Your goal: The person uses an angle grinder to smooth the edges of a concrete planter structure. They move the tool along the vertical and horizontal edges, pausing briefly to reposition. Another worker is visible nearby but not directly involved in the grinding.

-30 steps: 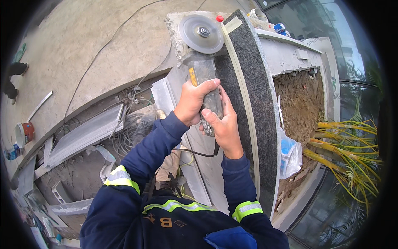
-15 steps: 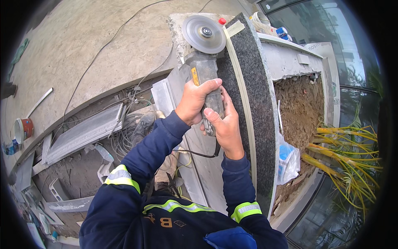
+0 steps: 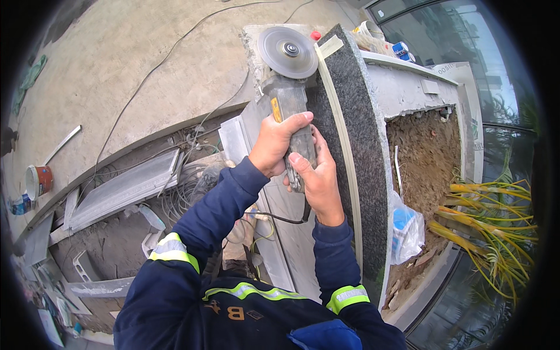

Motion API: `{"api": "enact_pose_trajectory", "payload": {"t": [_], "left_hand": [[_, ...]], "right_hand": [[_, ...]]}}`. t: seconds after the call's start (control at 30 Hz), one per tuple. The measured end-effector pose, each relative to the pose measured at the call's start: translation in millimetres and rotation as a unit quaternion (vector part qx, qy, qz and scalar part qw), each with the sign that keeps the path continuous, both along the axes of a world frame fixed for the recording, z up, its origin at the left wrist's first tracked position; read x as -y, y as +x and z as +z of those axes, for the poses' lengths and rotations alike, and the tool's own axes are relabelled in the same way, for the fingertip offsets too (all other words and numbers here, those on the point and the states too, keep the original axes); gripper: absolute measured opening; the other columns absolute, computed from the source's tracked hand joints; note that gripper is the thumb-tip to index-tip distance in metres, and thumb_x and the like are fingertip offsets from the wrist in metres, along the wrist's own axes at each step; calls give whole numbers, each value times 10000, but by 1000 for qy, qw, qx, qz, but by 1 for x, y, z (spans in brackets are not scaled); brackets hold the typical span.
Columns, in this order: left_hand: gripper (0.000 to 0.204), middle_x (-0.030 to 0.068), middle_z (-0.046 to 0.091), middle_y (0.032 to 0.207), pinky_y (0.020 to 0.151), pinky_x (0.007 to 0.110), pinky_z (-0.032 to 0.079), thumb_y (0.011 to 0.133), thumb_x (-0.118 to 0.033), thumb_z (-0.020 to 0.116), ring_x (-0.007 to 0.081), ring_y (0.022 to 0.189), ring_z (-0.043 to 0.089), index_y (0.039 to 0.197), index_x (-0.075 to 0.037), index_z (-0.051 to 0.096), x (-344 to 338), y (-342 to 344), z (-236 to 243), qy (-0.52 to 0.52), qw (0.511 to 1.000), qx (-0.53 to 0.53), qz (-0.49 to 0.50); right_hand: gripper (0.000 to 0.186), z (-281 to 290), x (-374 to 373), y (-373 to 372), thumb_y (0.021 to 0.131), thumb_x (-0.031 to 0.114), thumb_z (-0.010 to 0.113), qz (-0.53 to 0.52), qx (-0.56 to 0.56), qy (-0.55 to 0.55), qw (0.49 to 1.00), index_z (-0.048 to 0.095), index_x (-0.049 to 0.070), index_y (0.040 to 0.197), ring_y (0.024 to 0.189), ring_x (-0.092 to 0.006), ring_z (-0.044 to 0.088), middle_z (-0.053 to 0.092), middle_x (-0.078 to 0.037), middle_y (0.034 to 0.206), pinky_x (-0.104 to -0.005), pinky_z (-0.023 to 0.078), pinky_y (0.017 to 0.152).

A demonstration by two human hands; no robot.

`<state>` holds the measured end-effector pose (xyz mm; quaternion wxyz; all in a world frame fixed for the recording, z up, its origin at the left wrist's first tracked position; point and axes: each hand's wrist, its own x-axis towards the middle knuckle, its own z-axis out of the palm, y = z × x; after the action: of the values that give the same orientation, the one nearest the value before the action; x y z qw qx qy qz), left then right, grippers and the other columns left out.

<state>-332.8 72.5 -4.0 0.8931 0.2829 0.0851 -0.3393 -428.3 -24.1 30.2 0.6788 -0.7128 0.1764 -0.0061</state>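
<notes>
Both my hands grip a dusty angle grinder [image 3: 290, 105] with a yellow label on its side. My left hand [image 3: 275, 143] wraps round the middle of its body. Lower down, my right hand [image 3: 319, 181] closes on the rear end, where the black cord leaves. A round grey cutting disc [image 3: 274, 51] faces up at the tool's far end, beside a strip of masking tape [image 3: 341, 125]. This tape runs along a dark speckled granite slab [image 3: 373, 169] to the right of the grinder. The slab's side under the tool is partly hidden by my hands.
Right of the slab lies a soil bed [image 3: 423, 151] with a plastic bag [image 3: 406, 230] and yellow-stemmed plants [image 3: 481, 204]. To the left are stacked grey panels [image 3: 125, 186], coiled cable [image 3: 189, 181] and a red-brown bucket [image 3: 39, 179]. Paint cans [image 3: 401, 49] stand at the far right.
The surroundings have shifted slightly right and down in the picture. My hands keep the same hold on the grinder, which stays nearly in the same place against the slab.
</notes>
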Motion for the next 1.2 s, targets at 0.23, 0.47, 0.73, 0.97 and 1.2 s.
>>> {"api": "enact_pose_trajectory", "payload": {"t": [0.23,0.47,0.73,0.97,1.2], "left_hand": [[193,71,711,821,600,316,550,930,-208,780,162,658,680,956,-36,698,2,8,1,16,1000,12,-4],[205,70,705,819,595,324,553,927,-214,784,163,663,681,972,-37,690,1,12,3,18,1000,-1,-19],[218,68,695,815,586,330,550,922,-205,787,165,646,672,994,-36,671,3,7,-4,21,1000,-1,-20],[218,73,700,818,580,329,552,923,-204,783,166,642,676,991,-29,671,-1,-8,0,32,999,6,-18],[215,80,707,831,617,318,581,946,-221,758,171,674,702,983,-24,679,4,-3,-6,29,999,19,-27]], "right_hand": [[787,9,-2,7,930,207,770,1,-15,31,999,360,-23,1561,677,-142,671,630,-122,1159,-267,549,533],[802,7,0,11,896,82,784,3,-12,57,998,347,-75,1549,895,-150,684,565,-135,1318,-268,591,626],[789,5,1,5,901,85,770,4,-31,53,998,350,-67,1551,924,-158,684,560,-139,1329,-280,602,642],[785,6,0,-11,899,84,766,5,-37,50,998,355,-68,1550,924,-160,685,558,-146,1344,-280,604,653],[755,6,3,-7,906,112,758,-1,-26,56,998,373,-58,1533,826,-146,683,589,-129,1255,-273,585,613]]}}
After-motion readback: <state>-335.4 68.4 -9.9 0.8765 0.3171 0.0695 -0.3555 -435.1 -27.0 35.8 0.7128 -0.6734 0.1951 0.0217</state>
